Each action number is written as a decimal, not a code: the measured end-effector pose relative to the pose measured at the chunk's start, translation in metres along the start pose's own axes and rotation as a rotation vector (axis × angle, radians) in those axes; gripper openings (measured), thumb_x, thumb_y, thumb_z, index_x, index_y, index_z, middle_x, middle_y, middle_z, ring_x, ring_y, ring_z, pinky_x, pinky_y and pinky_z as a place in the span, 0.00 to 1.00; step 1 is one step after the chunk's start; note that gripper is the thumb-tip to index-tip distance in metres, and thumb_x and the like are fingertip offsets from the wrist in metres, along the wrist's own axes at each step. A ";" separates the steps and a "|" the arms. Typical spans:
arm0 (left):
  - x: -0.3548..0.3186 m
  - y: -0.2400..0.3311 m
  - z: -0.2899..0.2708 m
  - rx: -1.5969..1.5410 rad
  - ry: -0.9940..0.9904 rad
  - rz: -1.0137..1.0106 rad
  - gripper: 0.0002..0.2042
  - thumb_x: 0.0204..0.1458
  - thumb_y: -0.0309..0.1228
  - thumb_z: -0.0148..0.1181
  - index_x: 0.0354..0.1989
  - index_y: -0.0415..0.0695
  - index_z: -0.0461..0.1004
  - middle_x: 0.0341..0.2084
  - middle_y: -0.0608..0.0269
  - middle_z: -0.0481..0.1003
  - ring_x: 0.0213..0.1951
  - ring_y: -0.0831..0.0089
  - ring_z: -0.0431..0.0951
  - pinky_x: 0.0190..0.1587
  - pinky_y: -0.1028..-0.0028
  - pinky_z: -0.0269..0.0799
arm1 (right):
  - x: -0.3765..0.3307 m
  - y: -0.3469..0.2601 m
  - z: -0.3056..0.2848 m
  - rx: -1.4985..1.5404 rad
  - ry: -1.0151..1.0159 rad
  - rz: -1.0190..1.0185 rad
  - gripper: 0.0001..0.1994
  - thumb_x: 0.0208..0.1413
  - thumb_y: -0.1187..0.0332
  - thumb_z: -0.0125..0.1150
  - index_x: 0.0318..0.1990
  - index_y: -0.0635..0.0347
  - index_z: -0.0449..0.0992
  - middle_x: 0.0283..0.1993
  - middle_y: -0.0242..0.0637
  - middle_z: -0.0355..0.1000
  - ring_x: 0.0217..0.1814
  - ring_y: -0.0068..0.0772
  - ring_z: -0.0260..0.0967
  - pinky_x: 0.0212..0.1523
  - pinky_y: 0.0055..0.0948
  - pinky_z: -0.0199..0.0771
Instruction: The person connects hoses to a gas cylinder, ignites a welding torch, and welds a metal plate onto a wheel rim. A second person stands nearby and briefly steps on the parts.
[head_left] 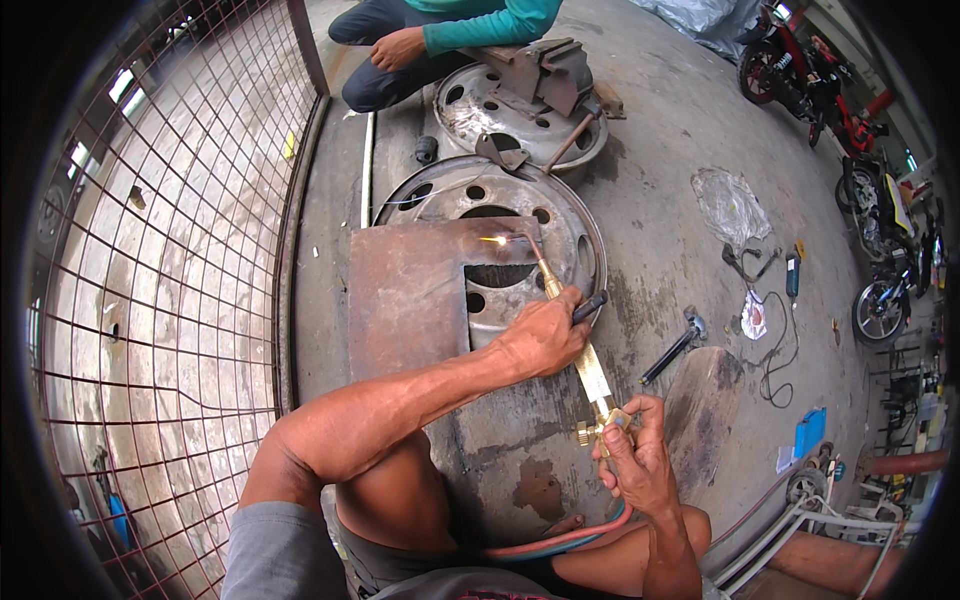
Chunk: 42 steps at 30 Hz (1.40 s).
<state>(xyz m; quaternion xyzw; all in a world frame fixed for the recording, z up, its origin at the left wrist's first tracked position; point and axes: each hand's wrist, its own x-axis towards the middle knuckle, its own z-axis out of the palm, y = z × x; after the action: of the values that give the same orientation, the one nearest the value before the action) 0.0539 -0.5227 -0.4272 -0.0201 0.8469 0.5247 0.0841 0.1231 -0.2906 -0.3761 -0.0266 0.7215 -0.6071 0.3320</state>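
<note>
A brass cutting torch (592,374) slants up and left between my hands, its tip over a rusty steel plate (405,295). A small bright flame (500,240) burns at the tip, near the plate's notched upper arm. My left hand (545,335) is closed round the front of the torch body; a short dark rod (590,307) sticks out beside its fingers. Lower down, my right hand (640,465) grips the torch's rear end by the brass valve knobs. Red and green hoses (570,540) trail from there across my legs. The plate rests on a steel wheel rim (575,235).
Another wheel rim (470,110) carrying a bench vise (550,75) lies beyond, where a person in a teal sleeve (490,25) crouches. A hammer (672,345), plastic sheet (732,205) and cable (775,370) are on the right floor. Wire mesh (170,250) borders the left; motorcycles (870,200) stand far right.
</note>
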 end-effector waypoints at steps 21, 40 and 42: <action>-0.002 -0.003 -0.003 -0.021 0.012 -0.009 0.13 0.59 0.33 0.56 0.45 0.37 0.67 0.28 0.33 0.77 0.39 0.33 0.79 0.44 0.47 0.72 | 0.001 -0.001 0.001 -0.056 -0.028 -0.013 0.20 0.70 0.52 0.54 0.56 0.49 0.54 0.31 0.39 0.70 0.17 0.20 0.63 0.13 0.19 0.58; -0.004 0.001 -0.005 -0.004 -0.001 -0.013 0.13 0.60 0.33 0.57 0.45 0.36 0.68 0.30 0.32 0.77 0.40 0.34 0.79 0.44 0.47 0.72 | 0.001 0.001 0.001 -0.077 -0.025 -0.027 0.19 0.71 0.53 0.53 0.57 0.49 0.53 0.31 0.39 0.70 0.17 0.19 0.62 0.13 0.19 0.58; -0.004 0.000 -0.004 0.002 0.003 -0.009 0.13 0.60 0.33 0.57 0.46 0.36 0.68 0.30 0.32 0.77 0.40 0.34 0.79 0.45 0.47 0.72 | 0.001 0.001 0.001 -0.069 -0.024 -0.026 0.20 0.71 0.53 0.53 0.57 0.49 0.53 0.31 0.39 0.70 0.17 0.19 0.62 0.13 0.19 0.58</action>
<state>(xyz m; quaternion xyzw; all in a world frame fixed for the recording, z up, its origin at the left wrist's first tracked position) 0.0568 -0.5264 -0.4246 -0.0243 0.8473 0.5237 0.0851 0.1236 -0.2912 -0.3777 -0.0547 0.7376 -0.5856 0.3317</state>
